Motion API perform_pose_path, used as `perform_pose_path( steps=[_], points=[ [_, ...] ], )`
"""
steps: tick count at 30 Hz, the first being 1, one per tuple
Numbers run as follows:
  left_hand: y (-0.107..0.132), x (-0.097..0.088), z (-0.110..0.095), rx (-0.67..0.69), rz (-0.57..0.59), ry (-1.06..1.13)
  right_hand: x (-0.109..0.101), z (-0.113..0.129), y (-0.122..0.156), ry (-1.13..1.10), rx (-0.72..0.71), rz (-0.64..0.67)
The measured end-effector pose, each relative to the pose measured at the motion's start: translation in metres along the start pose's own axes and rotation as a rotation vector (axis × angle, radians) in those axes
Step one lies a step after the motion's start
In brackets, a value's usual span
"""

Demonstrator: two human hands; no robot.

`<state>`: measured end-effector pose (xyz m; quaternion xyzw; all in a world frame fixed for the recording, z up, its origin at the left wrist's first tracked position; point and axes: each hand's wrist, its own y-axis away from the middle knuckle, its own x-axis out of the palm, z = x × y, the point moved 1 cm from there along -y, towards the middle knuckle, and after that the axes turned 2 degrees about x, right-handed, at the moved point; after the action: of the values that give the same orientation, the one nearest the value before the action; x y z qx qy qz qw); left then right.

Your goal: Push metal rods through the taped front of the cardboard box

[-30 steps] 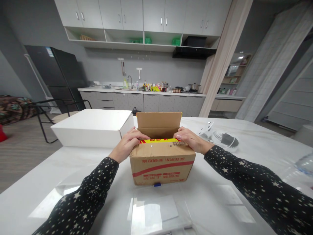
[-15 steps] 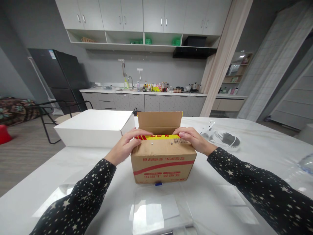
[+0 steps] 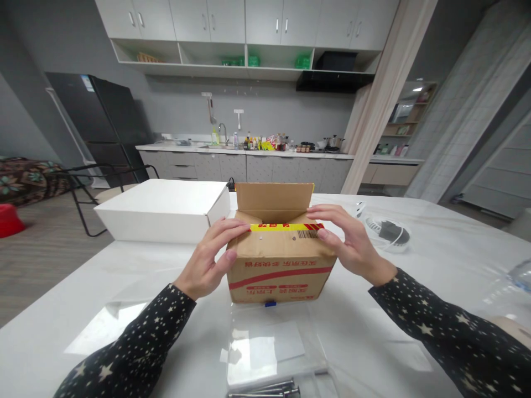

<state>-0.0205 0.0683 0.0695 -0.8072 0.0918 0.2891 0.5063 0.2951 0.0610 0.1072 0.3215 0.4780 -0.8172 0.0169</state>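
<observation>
A brown cardboard box point(image 3: 282, 276) with red print stands in front of me on the white table. Its far flap point(image 3: 274, 198) is raised, and its near flap point(image 3: 286, 243), edged with yellow tape, slopes toward me. My left hand point(image 3: 211, 251) grips the box's left upper edge, fingers over the flap and thumb on the near side. At the right upper corner, my right hand point(image 3: 352, 237) has its fingers over the flap's edge and its thumb near the barcode. The box's inside is mostly hidden.
A clear plastic case point(image 3: 277, 342) with a blue latch, paper and metal rods point(image 3: 265, 389) lies nearest me. A large white box point(image 3: 161, 213) stands left. A white object with a cable point(image 3: 388, 232) lies right, and a clear container point(image 3: 521, 273) sits at the right edge.
My right hand has shifted right and its fingers have drawn back toward the flap's corner. My left hand's fingers have also slid outward a little. The near flap looks slightly lower.
</observation>
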Motion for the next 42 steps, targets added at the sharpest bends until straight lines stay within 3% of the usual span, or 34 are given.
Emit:
perform_pose_path(
  steps=[4,8,13,16,18,20,25,28,31,37,42],
  points=[
    [0.010,0.005,0.001,-0.012,0.033,-0.049,0.004,0.012,0.023,0.087,-0.085,0.068],
    [0.014,0.015,0.001,-0.031,-0.028,-0.039,0.014,0.015,0.038,0.131,-0.025,0.090],
    [0.015,0.032,0.001,-0.056,-0.191,0.023,0.024,0.028,0.043,0.218,0.023,-0.017],
    [0.015,0.039,0.003,-0.056,-0.263,0.046,0.025,0.049,0.044,0.252,-0.039,-0.149],
    [0.015,0.042,0.004,-0.048,-0.286,0.053,0.023,0.068,0.043,0.217,-0.098,-0.165],
    [0.015,0.043,0.005,-0.047,-0.288,0.052,0.021,0.086,0.041,0.116,-0.078,-0.011],
    [0.014,0.042,0.002,-0.066,-0.291,0.034,0.018,0.119,0.045,0.075,0.165,0.787],
    [0.014,0.043,0.001,-0.092,-0.282,0.014,0.023,0.131,0.056,0.162,0.215,1.068],
    [0.015,0.043,-0.001,-0.114,-0.277,0.009,0.032,0.138,0.065,0.220,0.175,1.169],
    [0.015,0.044,-0.002,-0.090,-0.288,0.031,0.046,0.138,0.073,0.279,0.093,1.069],
    [0.015,0.044,-0.001,-0.113,-0.280,0.015,0.058,0.140,0.079,0.294,0.095,1.090]
  ],
)
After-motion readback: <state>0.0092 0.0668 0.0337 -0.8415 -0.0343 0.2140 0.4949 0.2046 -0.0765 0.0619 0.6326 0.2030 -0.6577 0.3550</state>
